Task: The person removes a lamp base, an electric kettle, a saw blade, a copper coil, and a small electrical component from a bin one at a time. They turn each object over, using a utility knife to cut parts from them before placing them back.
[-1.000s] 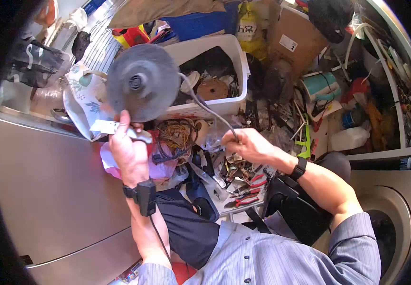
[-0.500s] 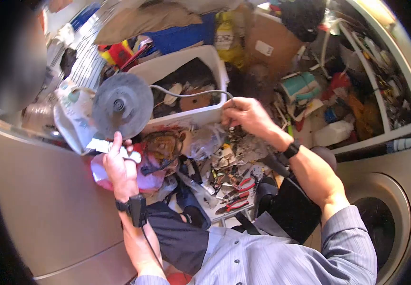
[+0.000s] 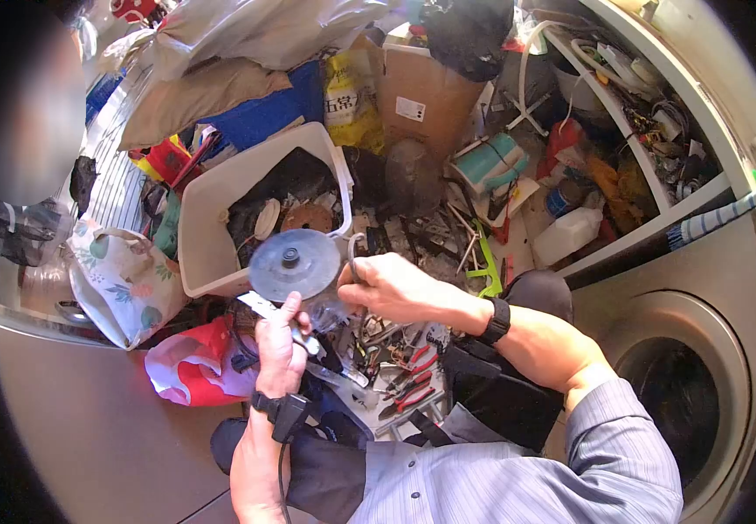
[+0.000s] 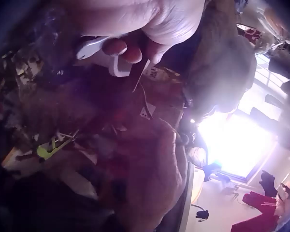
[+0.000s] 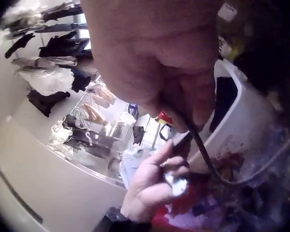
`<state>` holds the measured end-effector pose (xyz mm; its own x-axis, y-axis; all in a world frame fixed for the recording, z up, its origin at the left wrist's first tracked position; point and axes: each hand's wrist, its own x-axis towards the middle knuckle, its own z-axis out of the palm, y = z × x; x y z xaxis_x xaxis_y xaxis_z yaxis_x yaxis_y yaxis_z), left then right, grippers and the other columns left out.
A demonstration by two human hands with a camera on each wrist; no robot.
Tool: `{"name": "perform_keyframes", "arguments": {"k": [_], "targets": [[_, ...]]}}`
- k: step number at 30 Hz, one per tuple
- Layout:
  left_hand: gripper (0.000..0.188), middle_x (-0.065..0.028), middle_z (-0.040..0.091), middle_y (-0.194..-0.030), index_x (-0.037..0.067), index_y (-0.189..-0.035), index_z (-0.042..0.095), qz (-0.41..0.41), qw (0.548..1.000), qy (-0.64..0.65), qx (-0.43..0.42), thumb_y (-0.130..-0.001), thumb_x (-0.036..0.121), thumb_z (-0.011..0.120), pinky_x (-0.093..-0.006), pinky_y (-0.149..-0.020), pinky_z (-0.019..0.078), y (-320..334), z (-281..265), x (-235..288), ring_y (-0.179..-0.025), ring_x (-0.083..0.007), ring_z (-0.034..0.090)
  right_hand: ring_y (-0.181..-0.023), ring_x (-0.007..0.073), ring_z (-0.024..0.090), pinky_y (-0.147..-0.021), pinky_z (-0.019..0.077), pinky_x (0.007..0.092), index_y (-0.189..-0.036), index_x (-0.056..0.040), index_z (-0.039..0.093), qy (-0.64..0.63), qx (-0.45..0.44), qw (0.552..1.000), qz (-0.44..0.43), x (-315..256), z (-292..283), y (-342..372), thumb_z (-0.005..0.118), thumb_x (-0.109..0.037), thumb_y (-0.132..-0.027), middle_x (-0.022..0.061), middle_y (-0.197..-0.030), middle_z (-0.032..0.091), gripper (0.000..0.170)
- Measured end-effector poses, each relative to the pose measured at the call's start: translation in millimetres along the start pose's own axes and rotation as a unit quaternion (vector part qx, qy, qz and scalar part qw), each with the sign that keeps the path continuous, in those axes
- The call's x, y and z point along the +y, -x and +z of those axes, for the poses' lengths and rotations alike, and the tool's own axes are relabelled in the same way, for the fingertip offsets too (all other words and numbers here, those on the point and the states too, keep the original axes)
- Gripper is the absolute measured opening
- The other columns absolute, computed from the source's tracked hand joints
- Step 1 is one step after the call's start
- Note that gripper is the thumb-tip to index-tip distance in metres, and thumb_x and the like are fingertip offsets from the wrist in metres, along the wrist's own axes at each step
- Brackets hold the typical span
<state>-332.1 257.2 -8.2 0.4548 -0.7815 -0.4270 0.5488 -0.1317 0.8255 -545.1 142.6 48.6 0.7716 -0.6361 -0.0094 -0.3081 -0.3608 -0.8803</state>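
Observation:
In the head view my left hand (image 3: 282, 349) holds a flat white piece (image 3: 260, 306), its thumb laid along it. A rounded pale end (image 5: 178, 186) pokes out of that hand's curled fingers. Just beyond the fingertips is a round grey disc (image 3: 286, 271) with a raised dark hub, its face turned up. I cannot tell whether the left hand bears the disc. To the right of it, my right hand (image 3: 395, 288) pinches a grey cord (image 3: 357, 253) that loops up from the fingers. The cord (image 5: 208, 162) curves away below that hand in the right wrist view.
Behind the disc stands a white bin (image 3: 207, 236) of scrap. Red-handled pliers (image 3: 413, 397) and other tools lie below the hands. A floral bag (image 3: 124, 284) and a red-and-white bag (image 3: 194, 367) are at left, a washing machine (image 3: 675, 375) at right.
The disc has dropped away from the head camera and tipped flatter, now looking smaller. My hands have come closer together, and the cord between them has bunched. The head view has shifted.

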Motion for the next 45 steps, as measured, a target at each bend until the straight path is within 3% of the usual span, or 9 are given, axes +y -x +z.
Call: {"name": "perform_keyframes", "arguments": {"k": [2, 7, 19, 21, 23, 26, 27, 37, 45], "targets": [[0.014, -0.0017, 0.065, -0.077, 0.008, -0.097, 0.065, -0.064, 0.998, -0.002, -0.014, -0.093, 0.013, 0.077, -0.0276, -0.047, 0.0463, -4.2, 5.4, -11.5, -0.057, -0.0136, 0.061, -0.086, 0.0449, 0.071, -0.076, 0.057, 0.0478, -0.096, 0.0028, 0.069, 0.043, 0.043, 0.998, -0.018, -0.2, -20.5, 4.9, 0.065, -0.031, -0.095, 0.0286, -0.087, 0.07, 0.034], [0.022, -0.0108, 0.075, -0.091, 0.005, -0.1, 0.066, -0.117, 0.991, 0.002, -0.07, -0.097, 0.025, 0.074, -0.0274, -0.046, 0.0462, -17.3, 30.8, -21.1, -0.056, -0.0147, 0.062, -0.07, 0.0159, 0.07, -0.065, 0.0597, 0.0331, -0.097, 0.0024, 0.071, -0.105, 0.042, 0.99, 0.081, -10.4, -93.8, -10.9, 0.065, -0.025, -0.097, 0.01, -0.079, 0.072, 0.028], [0.02, -0.0068, 0.07, -0.09, 0.004, -0.109, 0.064, -0.071, 0.988, 0.016, -0.137, -0.097, 0.018, 0.072, -0.0254, -0.05, 0.0462, -21.6, 29.1, 16.7, -0.061, -0.0104, 0.061, -0.071, 0.0132, 0.069, -0.065, 0.0594, 0.0297, -0.091, 0.0003, 0.069, 0.146, 0.104, 0.977, 0.116, -43.8, -210.9, -128.5, 0.062, -0.02, -0.099, 0.0058, -0.081, 0.072, 0.023], [0.022, -0.0073, 0.069, -0.092, 0.005, -0.111, 0.062, -0.041, 0.991, 0.018, -0.126, -0.099, 0.02, 0.071, -0.0267, -0.051, 0.0471, -21.5, 23.6, 30.7, -0.062, -0.0114, 0.062, -0.07, 0.0137, 0.069, -0.062, 0.0587, 0.03, -0.09, 0.0, 0.07, 0.318, 0.067, 0.942, -0.082, 2.4, -245.2, -163.1, 0.063, -0.021, -0.099, 0.0045, -0.08, 0.072, 0.024], [0.017, -0.0073, 0.069, -0.092, 0.005, -0.11, 0.062, -0.004, 0.995, 0.03, -0.1, -0.098, 0.014, 0.07, -0.0265, -0.051, 0.0465, -18.9, 15.8, 53.3, -0.062, -0.0117, 0.061, -0.07, 0.0139, 0.07, -0.061, 0.058, 0.0304, -0.091, -0.0007, 0.071, 0.237, 0.154, 0.957, 0.069, -6.7, -244.2, -179.6, 0.063, -0.023, -0.099, 0.0063, -0.078, 0.072, 0.025], [0.018, -0.0071, 0.068, -0.09, 0.004, -0.113, 0.064, 0.067, 0.994, 0.069, -0.052, -0.098, 0.013, 0.069, -0.0266, -0.051, 0.0458, -26.5, -7.3, 83.4, -0.062, -0.0116, 0.06, -0.072, 0.02, 0.071, -0.063, 0.0582, 0.0357, -0.094, -0.0009, 0.072, 0.307, 0.223, 0.921, 0.085, 27.7, -239.4, -206.8, 0.064, -0.026, -0.098, 0.0109, -0.078, 0.071, 0.026], [0.017, -0.0064, 0.067, -0.09, 0.004, -0.113, 0.065, 0.092, 0.992, 0.085, -0.028, -0.099, 0.012, 0.068, -0.027, -0.05, 0.0441, -30.0, -15.6, 91.8, -0.062, -0.0113, 0.059, -0.081, 0.0368, 0.074, -0.078, 0.0581, 0.0455, -0.099, -0.0007, 0.074, 0.375, 0.221, 0.897, 0.079, 54.7, -240.8, -219.1, 0.067, -0.028, -0.095, 0.0195, -0.089, 0.075, 0.028], [0.015, -0.0061, 0.065, -0.095, 0.004, -0.112, 0.063, 0.149, 0.984, 0.091, 0.046, -0.099, 0.01, 0.067, -0.0254, -0.052, 0.0442, -17.6, -61.7, 121.6, -0.065, -0.0106, 0.06, -0.112, 0.0448, 0.069, -0.092, 0.0562, 0.0507, -0.106, 0.0036, 0.075, 0.448, 0.127, 0.844, 0.267, 166.2, -146.7, -220.1, 0.059, -0.018, -0.093, 0.0288, -0.117, 0.071, 0.029], [0.014, -0.0058, 0.063, -0.097, 0.003, -0.111, 0.062, 0.149, 0.982, 0.098, 0.057, -0.1, 0.011, 0.065, -0.0247, -0.051, 0.043, -8.3, -83.2, 127.9, -0.064, -0.0105, 0.058, -0.098, 0.0355, 0.075, -0.083, 0.061, 0.0452, -0.094, -0.0047, 0.08, 0.599, 0.048, 0.795, 0.083, 117.4, -88.8, -285.2, 0.062, -0.014, -0.088, 0.0177, -0.102, 0.077, 0.022]]}}
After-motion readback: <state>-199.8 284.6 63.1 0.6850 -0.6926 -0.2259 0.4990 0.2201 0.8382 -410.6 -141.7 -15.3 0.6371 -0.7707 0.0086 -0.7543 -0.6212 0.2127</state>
